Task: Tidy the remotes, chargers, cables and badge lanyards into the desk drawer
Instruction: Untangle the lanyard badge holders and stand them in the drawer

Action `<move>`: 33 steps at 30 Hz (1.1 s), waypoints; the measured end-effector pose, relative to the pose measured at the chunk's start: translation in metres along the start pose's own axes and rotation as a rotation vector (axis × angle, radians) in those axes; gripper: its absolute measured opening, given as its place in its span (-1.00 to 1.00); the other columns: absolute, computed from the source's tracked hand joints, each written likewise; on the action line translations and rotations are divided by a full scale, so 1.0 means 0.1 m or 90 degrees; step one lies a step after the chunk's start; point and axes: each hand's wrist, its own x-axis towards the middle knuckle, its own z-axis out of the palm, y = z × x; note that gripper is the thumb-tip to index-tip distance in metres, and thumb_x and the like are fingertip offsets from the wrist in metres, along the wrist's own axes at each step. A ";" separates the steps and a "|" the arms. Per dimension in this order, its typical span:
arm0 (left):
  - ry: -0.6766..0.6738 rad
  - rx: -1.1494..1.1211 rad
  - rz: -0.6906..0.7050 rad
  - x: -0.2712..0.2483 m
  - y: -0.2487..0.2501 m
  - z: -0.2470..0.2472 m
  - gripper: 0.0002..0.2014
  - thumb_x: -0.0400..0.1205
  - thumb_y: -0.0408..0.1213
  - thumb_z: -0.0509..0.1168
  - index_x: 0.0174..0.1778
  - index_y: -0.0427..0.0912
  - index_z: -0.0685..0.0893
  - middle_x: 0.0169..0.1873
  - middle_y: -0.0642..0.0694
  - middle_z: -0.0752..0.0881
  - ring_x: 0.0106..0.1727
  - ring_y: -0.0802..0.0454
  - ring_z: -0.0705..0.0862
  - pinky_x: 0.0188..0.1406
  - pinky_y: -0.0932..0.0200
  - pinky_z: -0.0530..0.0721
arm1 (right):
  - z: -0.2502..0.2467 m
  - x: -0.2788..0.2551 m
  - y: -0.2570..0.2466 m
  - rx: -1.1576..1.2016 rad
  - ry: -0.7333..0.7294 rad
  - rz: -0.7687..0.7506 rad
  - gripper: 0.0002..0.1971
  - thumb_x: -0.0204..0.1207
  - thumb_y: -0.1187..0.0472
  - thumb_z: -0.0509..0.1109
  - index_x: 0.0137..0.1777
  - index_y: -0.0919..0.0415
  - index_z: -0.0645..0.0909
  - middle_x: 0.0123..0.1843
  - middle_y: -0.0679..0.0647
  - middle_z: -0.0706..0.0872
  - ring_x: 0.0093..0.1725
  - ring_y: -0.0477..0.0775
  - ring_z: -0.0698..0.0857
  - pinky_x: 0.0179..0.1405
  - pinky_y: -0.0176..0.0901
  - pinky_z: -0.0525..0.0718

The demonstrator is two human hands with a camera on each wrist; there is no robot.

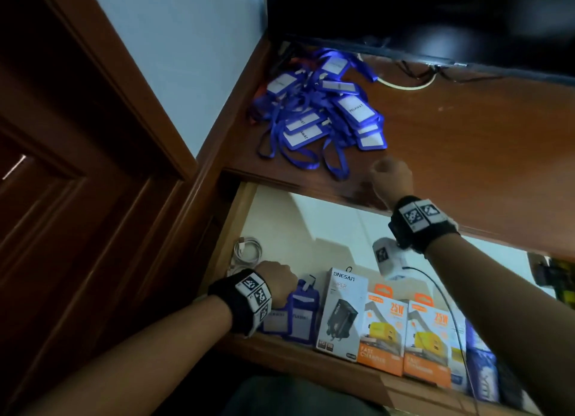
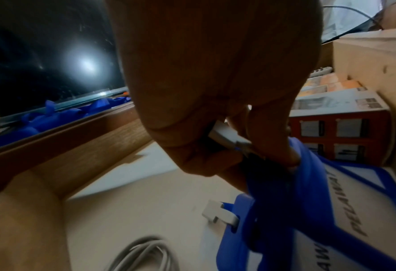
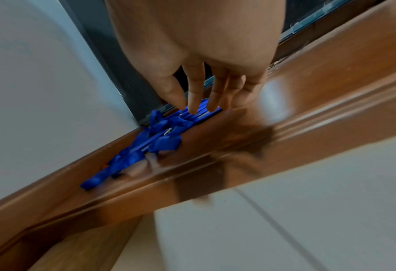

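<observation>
A pile of blue badge lanyards (image 1: pixel 320 111) lies at the back left of the wooden desk top (image 1: pixel 466 142). My right hand (image 1: pixel 385 170) hovers just right of the pile's near edge, fingers (image 3: pixel 196 95) relaxed and pointing down at the lanyards (image 3: pixel 160 135), holding nothing. My left hand (image 1: pixel 277 280) is down in the open drawer (image 1: pixel 230 229). It pinches the white clip (image 2: pixel 227 135) and blue strap (image 2: pixel 285 176) of a badge lanyard. That badge holder (image 2: pixel 320 201) lies beside another on the drawer floor (image 1: pixel 303 310).
In the drawer sit a white charger box (image 1: pixel 342 313), two orange charger boxes (image 1: pixel 382 328), a coiled white cable (image 1: pixel 247 249) and a white adapter (image 1: pixel 389 257) with a black lead. A dark screen (image 1: pixel 420 17) overhangs the desk back. A door (image 1: pixel 62 167) stands left.
</observation>
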 end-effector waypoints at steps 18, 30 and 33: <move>-0.019 0.046 0.078 0.25 -0.18 0.13 -0.78 0.61 -0.28 0.29 0.15 -0.19 0.67 0.08 -0.25 0.67 0.03 -0.25 0.67 -0.14 -0.01 0.61 | 0.33 0.07 0.00 -0.217 -0.007 -0.041 -0.30 0.45 -0.17 0.35 0.50 0.15 0.28 0.50 0.15 0.32 0.42 0.33 0.30 0.31 0.22 0.36; 0.001 -0.019 -0.006 0.33 -0.21 0.11 -0.76 0.58 -0.43 0.30 0.14 -0.24 0.71 0.16 -0.29 0.63 0.09 -0.29 0.66 0.04 -0.04 0.65 | 0.11 -0.31 0.34 -0.303 -0.024 -0.071 -0.24 0.15 -0.29 0.54 0.26 0.13 0.44 0.63 0.15 0.16 0.58 0.25 0.13 0.37 0.32 0.30; 0.048 -0.028 -0.017 0.32 -0.20 0.21 -0.75 0.57 -0.43 0.28 0.16 -0.22 0.58 0.17 -0.25 0.52 0.08 -0.28 0.61 -0.02 -0.07 0.61 | 0.12 -0.42 0.44 -0.322 -0.048 -0.076 -0.32 0.24 0.03 0.57 0.31 0.16 0.36 0.66 0.14 0.14 0.61 0.23 0.13 0.35 0.32 0.37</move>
